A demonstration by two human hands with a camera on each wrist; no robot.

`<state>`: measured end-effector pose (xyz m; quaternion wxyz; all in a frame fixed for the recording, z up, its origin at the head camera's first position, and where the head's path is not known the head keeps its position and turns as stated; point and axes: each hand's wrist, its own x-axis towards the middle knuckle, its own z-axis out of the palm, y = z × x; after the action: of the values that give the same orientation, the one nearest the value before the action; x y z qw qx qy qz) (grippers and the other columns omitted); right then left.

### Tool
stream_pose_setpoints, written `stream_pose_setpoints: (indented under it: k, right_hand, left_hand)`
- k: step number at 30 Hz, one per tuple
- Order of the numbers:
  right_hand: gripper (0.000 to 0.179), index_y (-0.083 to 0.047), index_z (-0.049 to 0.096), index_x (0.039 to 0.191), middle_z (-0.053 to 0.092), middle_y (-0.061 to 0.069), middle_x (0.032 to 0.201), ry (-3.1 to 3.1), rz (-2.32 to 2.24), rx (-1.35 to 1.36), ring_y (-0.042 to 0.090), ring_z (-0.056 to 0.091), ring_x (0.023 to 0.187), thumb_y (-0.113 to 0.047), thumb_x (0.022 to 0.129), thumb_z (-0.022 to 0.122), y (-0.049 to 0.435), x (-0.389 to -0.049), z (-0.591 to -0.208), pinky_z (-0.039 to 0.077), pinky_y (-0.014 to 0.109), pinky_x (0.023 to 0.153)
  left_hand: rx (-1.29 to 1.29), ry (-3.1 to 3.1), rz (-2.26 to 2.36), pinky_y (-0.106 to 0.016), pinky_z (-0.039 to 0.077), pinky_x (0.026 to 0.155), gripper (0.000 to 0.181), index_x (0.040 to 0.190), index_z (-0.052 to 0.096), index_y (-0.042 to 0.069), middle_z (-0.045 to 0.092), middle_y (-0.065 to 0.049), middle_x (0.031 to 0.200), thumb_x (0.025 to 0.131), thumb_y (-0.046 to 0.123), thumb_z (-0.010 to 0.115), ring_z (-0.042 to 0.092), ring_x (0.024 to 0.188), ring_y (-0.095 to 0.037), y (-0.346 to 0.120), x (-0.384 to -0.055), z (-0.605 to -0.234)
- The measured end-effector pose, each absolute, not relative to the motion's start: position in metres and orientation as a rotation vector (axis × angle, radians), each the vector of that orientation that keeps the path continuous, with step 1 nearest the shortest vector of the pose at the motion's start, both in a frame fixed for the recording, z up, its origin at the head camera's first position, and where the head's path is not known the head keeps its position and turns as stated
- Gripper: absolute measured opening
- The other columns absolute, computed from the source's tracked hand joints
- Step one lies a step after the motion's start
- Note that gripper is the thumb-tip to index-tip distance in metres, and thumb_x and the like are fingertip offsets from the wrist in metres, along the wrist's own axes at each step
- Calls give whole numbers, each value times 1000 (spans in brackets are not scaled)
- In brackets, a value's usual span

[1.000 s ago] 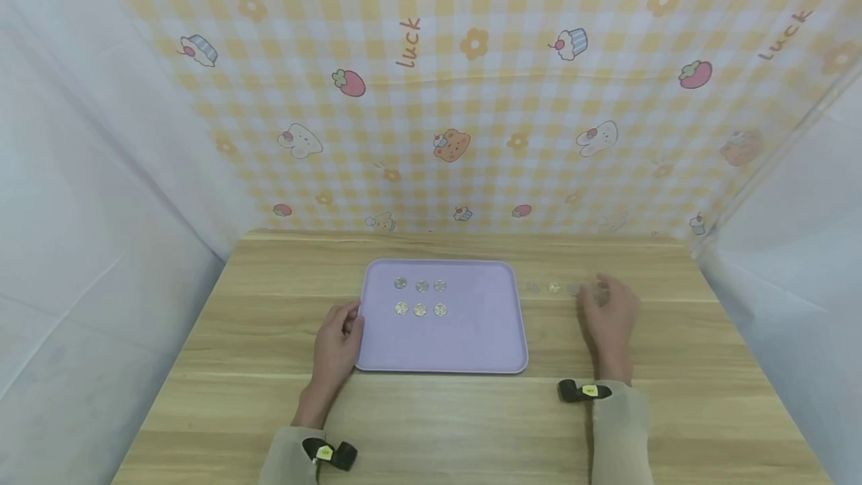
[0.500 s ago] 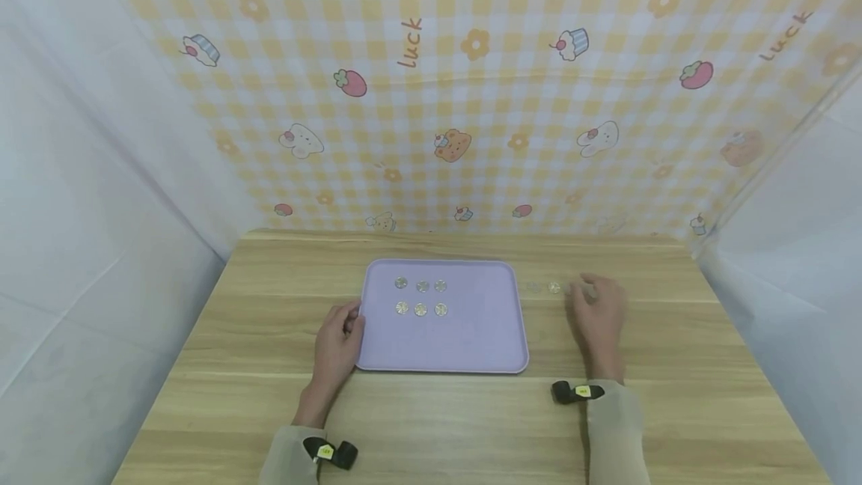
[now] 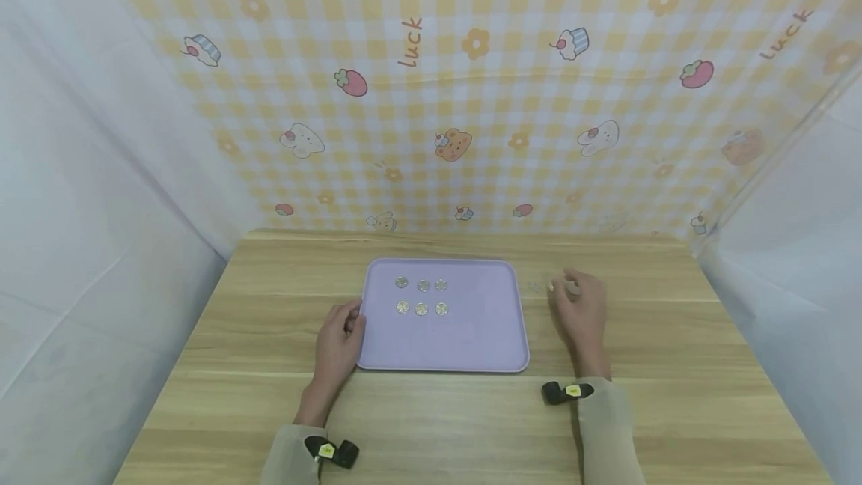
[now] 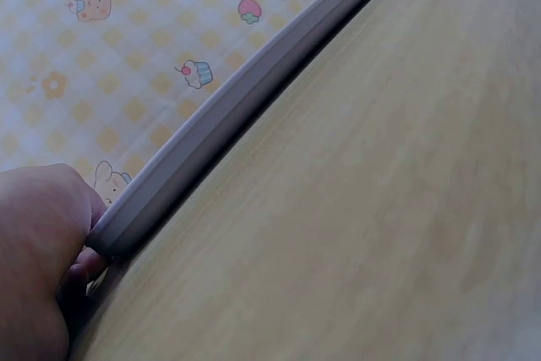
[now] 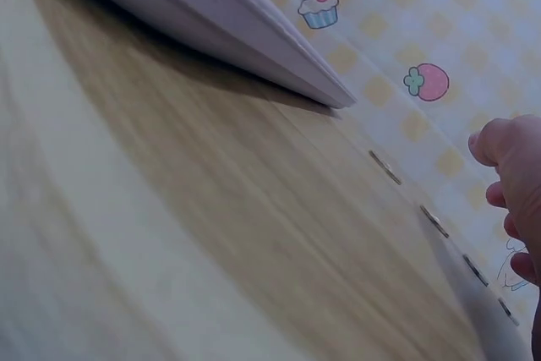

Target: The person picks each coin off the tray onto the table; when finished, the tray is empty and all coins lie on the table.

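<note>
The right hand (image 3: 584, 311) hovers at the loose coins (image 5: 434, 221) while the left hand (image 3: 340, 343) holds the tray (image 3: 481, 324)

Six coins (image 3: 421, 309) lie flat on the purple tray in two rows of three, towards its far left part. Four loose ones lie in a line on the table (image 3: 458, 425), beyond the tray's right edge. The left hand grips the tray's left rim between thumb and fingers. The right hand is loosely curled, fingertips a little apart, with no coin seen between them. The step in hand seems to be the reach for another coin; the next move calls for a fine fingertip pinch on a thin, flat edge, with the tray held steady.

From the head, the right hand covers much of the line: one coin shows faintly near the tray, another only as a sliver by the thumb, and whether it is touched I cannot tell. The right wrist view shows the coins edge-on and cuts off most of the hand. The left wrist view shows only the tray's outer wall. Coin markings are too small to read.
</note>
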<state>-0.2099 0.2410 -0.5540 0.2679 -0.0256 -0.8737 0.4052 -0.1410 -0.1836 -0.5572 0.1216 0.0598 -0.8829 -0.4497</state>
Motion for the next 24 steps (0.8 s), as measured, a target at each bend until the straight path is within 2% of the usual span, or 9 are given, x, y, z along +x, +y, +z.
stream_pose_setpoints:
  k: [7, 9, 13, 19, 24]
  right_hand:
    - [32, 2, 69, 113, 67, 23, 107, -2319, 1173, 21, 37, 55, 103, -15, 87, 74, 232, -208, -553, 39, 46, 93]
    - [32, 2, 69, 111, 68, 22, 106, -2319, 1180, 48, 36, 57, 100, -17, 86, 75, 226, -207, -551, 43, 45, 91]
    - [31, 0, 70, 111, 67, 20, 108, -2337, 1222, 48, 34, 57, 101, -18, 86, 75, 216, -207, -550, 46, 43, 88]
    - [33, -1, 69, 113, 66, 18, 110, -2381, 1275, 60, 31, 55, 104, -19, 86, 76, 203, -206, -551, 42, 45, 91]
    - [34, -2, 69, 113, 68, 16, 109, -2401, 1244, 147, 31, 56, 101, -19, 85, 78, 194, -207, -552, 45, 44, 87]
  left_hand:
    - [174, -2575, -1323, -21, 47, 67, 33, 129, 63, 2, 61, -7, 100, 98, 12, 60, 54, 83, -16, -184, -141, -558]
    - [175, -2574, -1323, -21, 47, 67, 33, 129, 63, 2, 61, -7, 99, 98, 12, 60, 54, 83, -16, -184, -141, -558]
    - [168, -2572, -1319, -21, 48, 67, 33, 129, 63, 2, 60, -6, 99, 98, 13, 60, 54, 82, -16, -184, -142, -558]
    - [161, -2574, -1307, -21, 48, 68, 33, 129, 63, 2, 61, -7, 99, 97, 12, 60, 54, 82, -16, -184, -141, -559]
    - [154, -2565, -1308, -21, 48, 67, 32, 128, 63, 2, 62, -7, 99, 97, 12, 61, 55, 82, -16, -184, -142, -558]
